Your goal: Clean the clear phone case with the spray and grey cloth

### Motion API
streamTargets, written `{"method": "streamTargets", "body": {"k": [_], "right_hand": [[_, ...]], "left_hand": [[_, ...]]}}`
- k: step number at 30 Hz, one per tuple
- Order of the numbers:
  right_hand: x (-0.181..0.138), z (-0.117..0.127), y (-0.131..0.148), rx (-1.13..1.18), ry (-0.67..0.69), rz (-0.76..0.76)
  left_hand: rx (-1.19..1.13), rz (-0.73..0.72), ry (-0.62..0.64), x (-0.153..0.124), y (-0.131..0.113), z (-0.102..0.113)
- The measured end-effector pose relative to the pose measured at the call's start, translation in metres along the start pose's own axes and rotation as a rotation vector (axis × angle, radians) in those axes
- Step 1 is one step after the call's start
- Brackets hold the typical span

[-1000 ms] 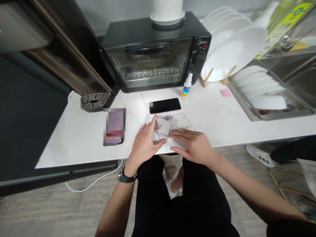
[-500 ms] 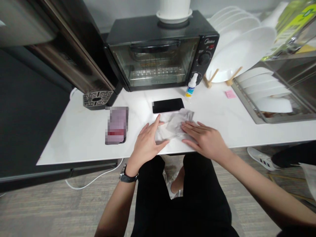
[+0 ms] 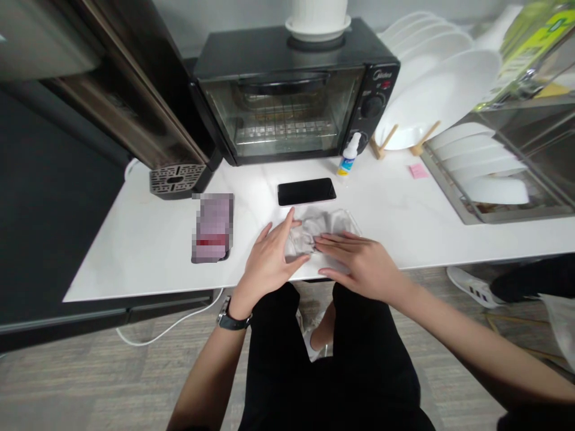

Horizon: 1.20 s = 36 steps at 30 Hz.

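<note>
A thin, crumpled grey cloth point(image 3: 330, 224) lies on the white counter point(image 3: 153, 257) close to its front edge. My left hand point(image 3: 272, 254) rests at the cloth's left side, thumb and fingers spread. Flat on the cloth's right half lies my right hand point(image 3: 354, 260), its fingers stretched out to the left. Just beyond the cloth is a phone point(image 3: 306, 191) with a dark screen. A small white spray bottle point(image 3: 348, 157) with a blue and yellow label stands upright behind the phone, to its right.
A black toaster oven point(image 3: 287, 114) stands at the back. On the left are a coffee-machine-like appliance point(image 3: 177, 178) and a blurred-out purple item point(image 3: 213, 227). White plates point(image 3: 442, 90) stand in a rack at right, beside a sink point(image 3: 467, 206). A pink note point(image 3: 418, 171) lies nearby.
My right hand has slid left over the cloth, bunching it toward my left hand. The cloth's top edge no longer touches the phone. My left hand has hardly moved.
</note>
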State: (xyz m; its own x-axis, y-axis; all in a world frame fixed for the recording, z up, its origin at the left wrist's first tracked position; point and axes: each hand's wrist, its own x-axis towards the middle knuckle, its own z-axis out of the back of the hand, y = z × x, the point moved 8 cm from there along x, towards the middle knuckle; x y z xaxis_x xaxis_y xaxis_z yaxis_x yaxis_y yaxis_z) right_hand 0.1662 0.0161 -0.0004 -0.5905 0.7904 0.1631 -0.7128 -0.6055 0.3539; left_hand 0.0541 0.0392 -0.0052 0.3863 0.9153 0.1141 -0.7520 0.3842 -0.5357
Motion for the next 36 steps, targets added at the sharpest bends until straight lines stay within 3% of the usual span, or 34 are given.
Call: {"method": "streamTargets", "body": {"k": [4, 6, 10, 13, 16, 19, 21, 24, 27, 29, 32, 36], "right_hand": [[-0.004, 0.012, -0.029, -0.092, -0.097, -0.137], [0.005, 0.005, -0.020, -0.080, -0.118, -0.135], [0.026, -0.015, 0.022, 0.011, -0.063, 0.025], [0.022, -0.014, 0.029, 0.051, -0.003, 0.116], [0.006, -0.003, 0.005, 0.013, 0.050, 0.115], [-0.002, 0.009, -0.028, -0.085, 0.017, 0.005], [0.003, 0.009, -0.034, -0.117, -0.024, -0.049], [0.017, -0.003, -0.011, -0.086, -0.057, -0.021], [0.024, -0.016, 0.024, -0.026, -0.022, 0.100], [0.018, -0.016, 0.029, -0.009, 0.023, 0.130], [0.000, -0.004, 0.006, -0.036, 0.071, 0.075], [-0.007, 0.013, -0.032, -0.153, -0.002, -0.085]], "left_hand": [[-0.017, -0.006, 0.020, 0.001, -0.001, -0.001], [-0.015, -0.006, 0.030, 0.002, 0.000, -0.002], [0.023, -0.001, 0.023, 0.002, 0.001, -0.002], [0.042, 0.002, 0.016, 0.002, 0.000, -0.001], [0.028, -0.002, 0.013, 0.002, -0.002, 0.000], [0.021, -0.017, 0.019, 0.002, -0.004, -0.001], [0.030, -0.020, 0.026, 0.002, -0.004, -0.002], [0.049, -0.015, 0.044, 0.002, -0.003, -0.004], [0.076, -0.007, 0.052, 0.002, -0.001, -0.004], [0.079, -0.008, 0.047, 0.001, -0.001, -0.003], [0.052, -0.014, 0.035, 0.001, -0.001, -0.002], [0.022, -0.013, 0.035, 0.001, -0.002, -0.001]]}}
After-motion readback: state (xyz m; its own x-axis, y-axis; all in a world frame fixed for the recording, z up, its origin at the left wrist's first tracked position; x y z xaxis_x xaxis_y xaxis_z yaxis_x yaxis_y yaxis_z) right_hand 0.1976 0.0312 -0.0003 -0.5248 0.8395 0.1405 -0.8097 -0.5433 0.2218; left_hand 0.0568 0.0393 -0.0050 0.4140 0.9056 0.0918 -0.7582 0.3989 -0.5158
